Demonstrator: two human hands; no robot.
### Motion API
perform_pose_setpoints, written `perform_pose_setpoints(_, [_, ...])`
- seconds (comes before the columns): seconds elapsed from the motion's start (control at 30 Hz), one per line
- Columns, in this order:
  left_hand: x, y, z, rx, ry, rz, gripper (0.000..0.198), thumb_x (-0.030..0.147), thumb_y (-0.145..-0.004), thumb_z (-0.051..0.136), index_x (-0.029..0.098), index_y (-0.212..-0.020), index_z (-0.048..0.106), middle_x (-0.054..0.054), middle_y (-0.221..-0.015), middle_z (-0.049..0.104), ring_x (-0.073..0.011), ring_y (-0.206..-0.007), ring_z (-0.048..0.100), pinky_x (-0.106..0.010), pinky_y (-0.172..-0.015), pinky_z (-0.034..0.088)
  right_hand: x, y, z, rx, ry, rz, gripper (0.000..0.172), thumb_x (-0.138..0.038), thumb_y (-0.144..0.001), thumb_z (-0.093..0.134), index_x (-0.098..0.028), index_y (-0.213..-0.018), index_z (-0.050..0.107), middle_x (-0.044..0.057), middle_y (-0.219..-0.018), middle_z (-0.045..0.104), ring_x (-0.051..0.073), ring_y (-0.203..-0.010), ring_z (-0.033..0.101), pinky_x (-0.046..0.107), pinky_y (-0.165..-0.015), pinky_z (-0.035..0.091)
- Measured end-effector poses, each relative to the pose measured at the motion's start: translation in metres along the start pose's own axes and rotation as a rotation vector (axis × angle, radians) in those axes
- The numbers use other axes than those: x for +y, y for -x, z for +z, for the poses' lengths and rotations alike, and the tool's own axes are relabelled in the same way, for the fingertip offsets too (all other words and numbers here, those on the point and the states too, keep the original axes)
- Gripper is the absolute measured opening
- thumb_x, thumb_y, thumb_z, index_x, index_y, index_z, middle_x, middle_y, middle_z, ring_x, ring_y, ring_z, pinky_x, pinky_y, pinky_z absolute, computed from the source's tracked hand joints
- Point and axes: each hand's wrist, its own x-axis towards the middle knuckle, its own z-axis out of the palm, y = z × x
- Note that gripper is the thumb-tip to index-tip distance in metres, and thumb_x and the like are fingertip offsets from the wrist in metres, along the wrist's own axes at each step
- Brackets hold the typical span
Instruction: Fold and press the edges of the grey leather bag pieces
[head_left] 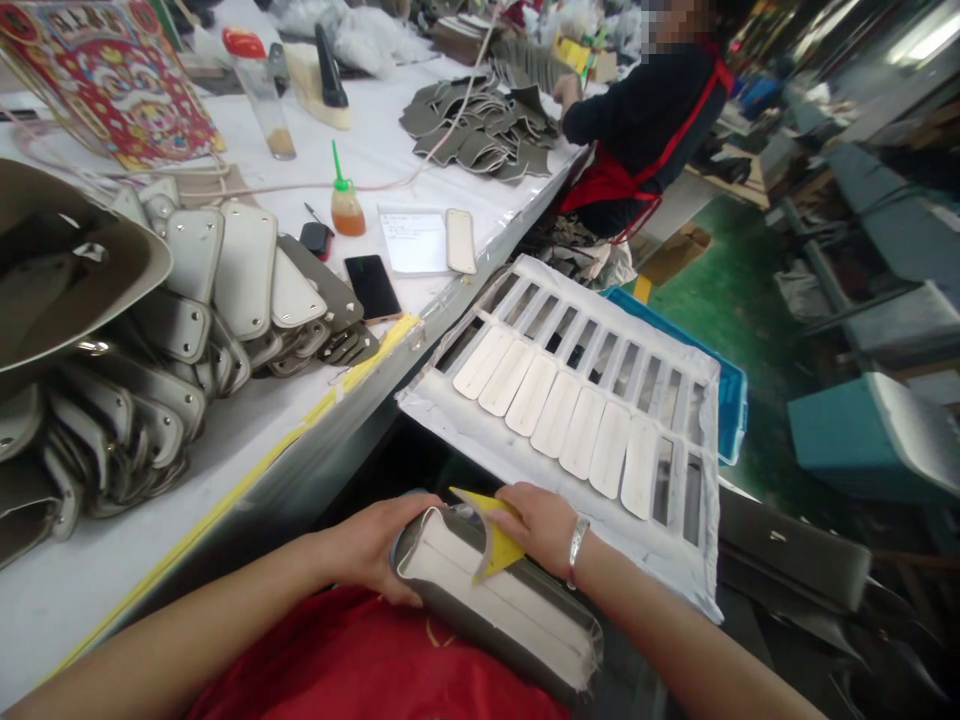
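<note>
Low in the view, over a red apron, my left hand (375,545) grips the rounded end of a grey leather piece with a white lining (495,600). My right hand (541,525) is closed on a yellow scraper (495,545), whose blade rests on the white lining near that same end. A silver bracelet sits on my right wrist. Just beyond my hands lies a white slotted rack (465,420) holding a row of several cream rounded strips (570,420).
The white table (247,420) at left carries a heap of grey riveted leather pieces (187,320), a black phone (373,287), an orange glue bottle (347,207) and paper. A person in a red apron (645,120) works at the far end by more grey pieces. A blue crate (731,400) sits under the rack.
</note>
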Motion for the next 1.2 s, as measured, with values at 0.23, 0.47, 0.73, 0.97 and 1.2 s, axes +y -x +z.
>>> perform_pose_setpoints(0.23, [-0.008, 0.0, 0.001, 0.003, -0.007, 0.035, 0.096, 0.047, -0.048, 0.08, 0.026, -0.128, 0.033, -0.004, -0.123, 0.05, -0.0234, -0.108, 0.05, -0.031, -0.094, 0.04, -0.016, -0.022, 0.002, 0.083, 0.061, 0.026, 0.046, -0.047, -0.091, 0.03, -0.017, -0.071, 0.058, 0.006, -0.073, 0.06, 0.017, -0.07, 0.053, 0.028, -0.062, 0.033])
perform_pose_setpoints(0.47, [-0.014, -0.002, 0.003, 0.004, 0.038, 0.057, 0.093, 0.047, -0.047, 0.079, 0.025, -0.126, 0.035, -0.004, -0.121, 0.051, -0.0235, -0.107, 0.051, -0.032, -0.094, 0.04, -0.009, -0.015, 0.012, 0.099, -0.029, 0.038, 0.045, -0.045, -0.092, 0.031, -0.016, -0.069, 0.057, 0.004, -0.07, 0.059, 0.014, -0.065, 0.051, 0.026, -0.058, 0.031])
perform_pose_setpoints(0.73, [-0.011, 0.002, 0.006, 0.025, 0.0, 0.07, 0.088, 0.044, -0.05, 0.077, 0.024, -0.125, 0.034, -0.005, -0.119, 0.052, -0.0222, -0.105, 0.051, -0.03, -0.093, 0.041, -0.011, -0.018, 0.007, 0.14, -0.04, 0.01, 0.049, -0.047, -0.092, 0.028, -0.016, -0.064, 0.055, 0.003, -0.065, 0.056, 0.011, -0.061, 0.048, 0.024, -0.057, 0.03])
perform_pose_setpoints(0.97, [-0.016, 0.0, 0.008, 0.053, -0.02, 0.132, 0.09, 0.048, -0.051, 0.076, 0.022, -0.126, 0.034, -0.008, -0.124, 0.049, -0.0242, -0.112, 0.048, -0.032, -0.098, 0.036, -0.02, -0.026, 0.007, 0.135, 0.05, -0.026, 0.048, -0.046, -0.092, 0.028, -0.016, -0.067, 0.056, 0.003, -0.067, 0.057, 0.013, -0.065, 0.049, 0.025, -0.061, 0.032])
perform_pose_setpoints(1.2, [-0.016, 0.001, 0.007, 0.032, 0.052, 0.096, 0.091, 0.048, -0.049, 0.078, 0.024, -0.125, 0.035, -0.007, -0.123, 0.048, -0.0239, -0.11, 0.048, -0.032, -0.096, 0.038, -0.017, -0.026, 0.007, 0.153, 0.075, -0.029, 0.05, -0.047, -0.093, 0.026, -0.016, -0.069, 0.057, 0.004, -0.068, 0.058, 0.013, -0.067, 0.05, 0.025, -0.061, 0.032])
